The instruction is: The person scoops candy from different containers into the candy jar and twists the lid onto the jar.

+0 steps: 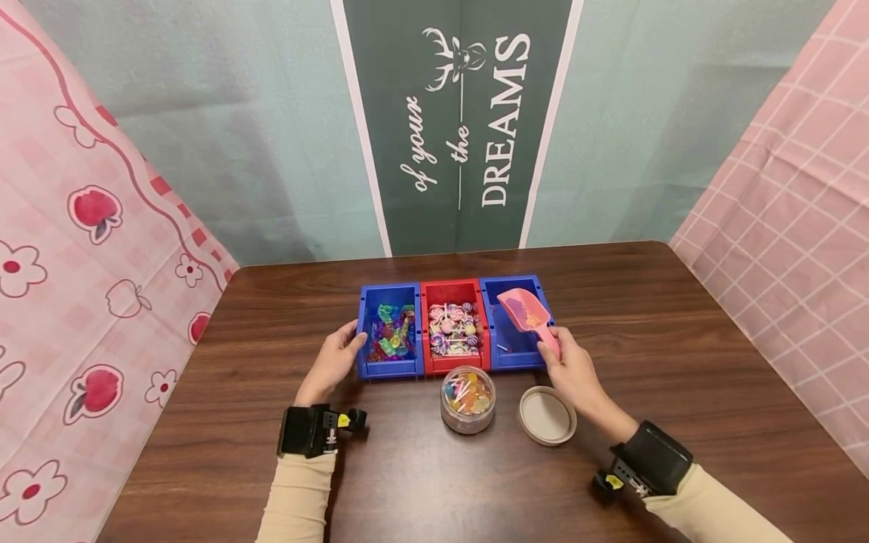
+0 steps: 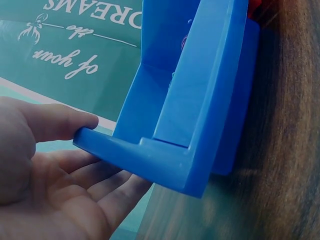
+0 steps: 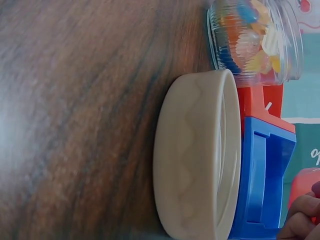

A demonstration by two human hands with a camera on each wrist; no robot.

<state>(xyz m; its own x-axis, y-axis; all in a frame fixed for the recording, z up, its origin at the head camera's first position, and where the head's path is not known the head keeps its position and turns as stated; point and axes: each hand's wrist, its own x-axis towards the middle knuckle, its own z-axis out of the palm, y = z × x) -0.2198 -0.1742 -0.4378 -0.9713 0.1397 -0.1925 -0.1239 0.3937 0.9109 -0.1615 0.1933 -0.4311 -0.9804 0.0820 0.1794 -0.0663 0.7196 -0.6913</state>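
Observation:
My left hand (image 1: 331, 363) grips the left wall of the left blue bin (image 1: 392, 369), thumb over the rim and fingers on the outside, also seen in the left wrist view. Colourful translucent pieces (image 1: 394, 335) lie in that bin. With my right hand (image 1: 577, 373) I hold a pink scoop (image 1: 538, 311) by its handle, over the right blue bin (image 1: 505, 358). Something purple and orange shows in the scoop's bowl. A small white stick lies in the right bin. Between the blue bins, a red bin (image 1: 456, 363) holds wrapped candies and lollipops (image 1: 453, 328).
In front of the red bin stands an open clear jar (image 1: 468, 424) with colourful gummy-like pieces and white sticks. A round cream lid (image 1: 547, 416) lies right of it, near my right wrist. The wooden table (image 1: 434, 490) backs onto a printed curtain (image 1: 292, 151).

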